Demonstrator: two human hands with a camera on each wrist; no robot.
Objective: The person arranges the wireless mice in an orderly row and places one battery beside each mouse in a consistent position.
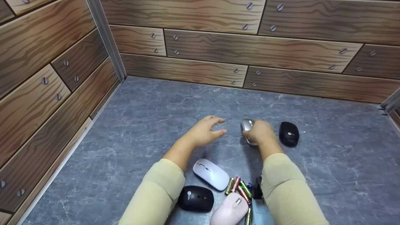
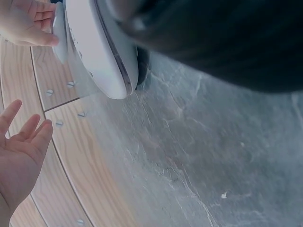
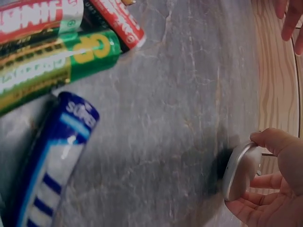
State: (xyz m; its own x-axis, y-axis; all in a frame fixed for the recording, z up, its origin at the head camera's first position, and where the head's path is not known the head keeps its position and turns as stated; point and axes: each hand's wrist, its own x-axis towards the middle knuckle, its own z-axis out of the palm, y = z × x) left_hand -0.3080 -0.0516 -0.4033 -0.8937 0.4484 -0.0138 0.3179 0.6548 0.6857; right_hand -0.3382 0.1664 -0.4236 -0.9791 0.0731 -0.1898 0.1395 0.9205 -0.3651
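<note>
My right hand (image 1: 261, 132) grips a silver-grey computer mouse (image 1: 247, 124) by its sides, thumb on the left edge. In the right wrist view the same mouse (image 3: 240, 172) sits between thumb and fingers, tilted on edge in that view. To its left, my left hand (image 1: 206, 131) hovers over the grey surface with thumb and fingers spread apart, holding nothing; the left wrist view shows that hand (image 2: 23, 161) with its palm bare. A black mouse (image 1: 289, 134) lies just right of the right hand.
Near the forearms lie a white mouse (image 1: 211, 174), another black mouse (image 1: 196, 198), a pink mouse (image 1: 229, 210) and several batteries (image 1: 243, 191). A light blue object (image 1: 262, 212) is partly under the right sleeve. Wood-patterned walls (image 1: 200, 43) bound the grey marbled surface (image 1: 156, 103) behind and left.
</note>
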